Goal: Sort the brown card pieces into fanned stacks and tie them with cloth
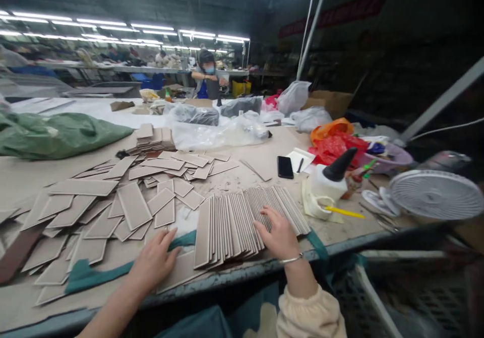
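Cardboard strips [230,224] lie fanned at the tabletop's [249,174] near edge, each edge exposed. My right hand [278,234] rests open and flat, probably steadying the row; my open left hand [153,262] touches the teal band [94,275] beneath.

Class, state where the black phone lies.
In the head view, the black phone lies flat on the table right of centre, beyond the fanned strips, left of the glue bottle.

The fanned card strips [242,222] look matt and smooth, like the loose card pieces [132,207]. A teal cloth band [91,273] looks dull (slightly fuzzy); the phone [285,167] is glossy black, the bags [212,135] shiny clear plastic.
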`<state>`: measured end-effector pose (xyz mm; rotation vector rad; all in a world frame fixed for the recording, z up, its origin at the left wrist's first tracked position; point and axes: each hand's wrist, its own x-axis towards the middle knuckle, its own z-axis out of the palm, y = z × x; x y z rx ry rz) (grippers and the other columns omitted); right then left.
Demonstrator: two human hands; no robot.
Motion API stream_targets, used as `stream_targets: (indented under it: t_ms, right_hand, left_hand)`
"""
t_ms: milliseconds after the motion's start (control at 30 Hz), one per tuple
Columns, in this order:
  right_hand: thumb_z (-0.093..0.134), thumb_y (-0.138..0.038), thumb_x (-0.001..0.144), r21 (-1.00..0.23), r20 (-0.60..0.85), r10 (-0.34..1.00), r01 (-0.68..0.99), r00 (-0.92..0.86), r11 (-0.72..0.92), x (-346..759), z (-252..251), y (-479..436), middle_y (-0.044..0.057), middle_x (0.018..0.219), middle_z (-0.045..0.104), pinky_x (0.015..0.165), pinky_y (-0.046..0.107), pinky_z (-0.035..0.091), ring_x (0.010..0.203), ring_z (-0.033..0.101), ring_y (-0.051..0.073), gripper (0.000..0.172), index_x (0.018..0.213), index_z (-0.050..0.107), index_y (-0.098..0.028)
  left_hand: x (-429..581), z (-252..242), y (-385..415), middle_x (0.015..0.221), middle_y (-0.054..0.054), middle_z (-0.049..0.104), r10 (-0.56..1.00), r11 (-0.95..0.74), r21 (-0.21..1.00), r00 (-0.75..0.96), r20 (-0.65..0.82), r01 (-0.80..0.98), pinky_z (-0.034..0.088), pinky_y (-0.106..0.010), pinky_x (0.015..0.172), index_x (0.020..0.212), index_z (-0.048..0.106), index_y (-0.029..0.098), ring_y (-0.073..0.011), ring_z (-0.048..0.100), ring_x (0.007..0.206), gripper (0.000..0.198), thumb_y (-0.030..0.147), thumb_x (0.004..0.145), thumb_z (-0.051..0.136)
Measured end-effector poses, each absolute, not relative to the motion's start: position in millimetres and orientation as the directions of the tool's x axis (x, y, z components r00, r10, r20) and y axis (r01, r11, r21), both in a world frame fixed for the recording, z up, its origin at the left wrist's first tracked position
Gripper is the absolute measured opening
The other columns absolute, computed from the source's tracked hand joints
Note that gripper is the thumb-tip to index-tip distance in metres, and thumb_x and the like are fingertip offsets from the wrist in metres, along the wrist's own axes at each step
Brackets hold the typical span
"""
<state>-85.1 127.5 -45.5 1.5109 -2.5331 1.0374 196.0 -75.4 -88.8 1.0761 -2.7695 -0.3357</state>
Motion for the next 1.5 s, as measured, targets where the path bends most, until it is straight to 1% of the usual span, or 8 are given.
stream_targets:
  t_ms: [167, 267, 533, 633, 733, 933, 1200, 1500]
  right_hand:
    - [0.039, -0.022, 0.086, -0.342, 0.032, -0.563, -0.538, -0.826, 0.770, -139, -49, 176, 0.020, 0.122, 0.060, 0.097, 0.041, 0.044, 0.112, 0.058, 0.028, 0.043, 0.124, 0.053, -0.007]
    - [0.041, -0.019, 0.083, -0.230, -0.133, -0.486, -0.450, -0.864, 0.863, -156, -60, 206, 0.021, 0.121, 0.061, 0.093, 0.040, 0.045, 0.108, 0.060, 0.029, 0.047, 0.127, 0.052, -0.007]
    - [0.044, -0.018, 0.085, -0.177, -0.205, -0.436, -0.405, -0.876, 0.897, -175, -77, 235, 0.007, 0.095, 0.070, 0.078, 0.033, 0.045, 0.092, 0.064, 0.023, 0.025, 0.088, 0.068, -0.023]
    - [0.034, -0.019, 0.091, -0.198, -0.155, -0.370, -0.338, -0.916, 0.920, -183, -74, 233, 0.012, 0.100, 0.068, 0.075, 0.032, 0.044, 0.091, 0.064, 0.023, 0.032, 0.099, 0.064, -0.020]
    - [0.027, -0.020, 0.094, -0.229, -0.118, -0.326, -0.294, -0.938, 0.928, -188, -70, 233, 0.015, 0.102, 0.067, 0.075, 0.032, 0.043, 0.091, 0.064, 0.023, 0.036, 0.109, 0.059, -0.014]
    - [0.062, -0.031, 0.079, -0.259, -0.117, -0.442, -0.402, -0.889, 0.878, -171, -76, 234, 0.008, 0.101, 0.063, 0.083, 0.030, 0.041, 0.098, 0.059, 0.024, 0.016, 0.090, 0.064, -0.018]
    - [0.049, -0.021, 0.088, -0.227, -0.041, -0.429, -0.410, -0.902, 0.883, -155, -85, 234, 0.012, 0.104, 0.062, 0.085, 0.032, 0.043, 0.101, 0.058, 0.025, 0.018, 0.101, 0.060, -0.015]
    - [0.048, -0.023, 0.090, -0.223, -0.134, -0.403, -0.369, -0.905, 0.902, -161, -94, 241, 0.007, 0.086, 0.069, 0.070, 0.028, 0.044, 0.083, 0.066, 0.021, 0.015, 0.089, 0.062, -0.019]
  left_hand:
    - [203, -76, -81, 0.104, -0.010, 0.058, -0.636, 0.735, 0.176, -0.756, -0.155, -0.654, 0.045, -0.038, 0.089, 0.097, 0.061, 0.018, -0.0236, 0.060, 0.095, 0.027, 0.020, 0.086, 0.036]
    - [200, -72, -84, 0.096, -0.011, 0.058, -0.647, 0.721, 0.169, -0.740, -0.185, -0.673, 0.046, -0.036, 0.080, 0.083, 0.059, 0.017, -0.0235, 0.061, 0.087, 0.029, 0.018, 0.086, 0.030]
    - [175, -52, -99, 0.075, 0.000, 0.060, -0.714, 0.350, 0.715, -0.666, -0.215, -0.605, 0.041, -0.027, 0.055, 0.115, 0.053, 0.015, -0.0158, 0.053, 0.057, 0.046, 0.038, 0.075, 0.045]
    - [152, -28, -99, 0.077, 0.001, 0.059, -0.671, 0.295, 0.804, -0.711, -0.212, -0.517, 0.038, -0.025, 0.051, 0.113, 0.057, 0.016, -0.0136, 0.050, 0.053, 0.051, 0.044, 0.072, 0.050]
    - [123, -4, -96, 0.090, -0.004, 0.064, -0.589, 0.475, 0.733, -0.795, -0.146, -0.487, 0.046, -0.030, 0.066, 0.111, 0.062, 0.017, -0.0192, 0.060, 0.072, 0.045, 0.036, 0.072, 0.050]
    - [28, 17, -63, 0.111, -0.011, 0.063, -0.256, 0.882, 0.414, -0.967, 0.017, -0.226, 0.043, -0.041, 0.095, 0.105, 0.068, 0.019, -0.0271, 0.059, 0.103, 0.034, 0.035, 0.078, 0.054]
    - [-142, -33, 34, 0.113, -0.012, 0.065, 0.326, 0.912, 0.242, -0.944, 0.054, 0.330, 0.045, -0.037, 0.097, 0.115, 0.062, 0.015, -0.0235, 0.058, 0.109, 0.034, 0.032, 0.090, 0.046]
    - [-182, -68, 58, 0.100, -0.015, 0.063, 0.399, 0.912, 0.122, -0.916, -0.034, 0.392, 0.043, -0.051, 0.087, 0.094, 0.066, 0.015, -0.0294, 0.058, 0.094, 0.033, 0.040, 0.089, 0.045]
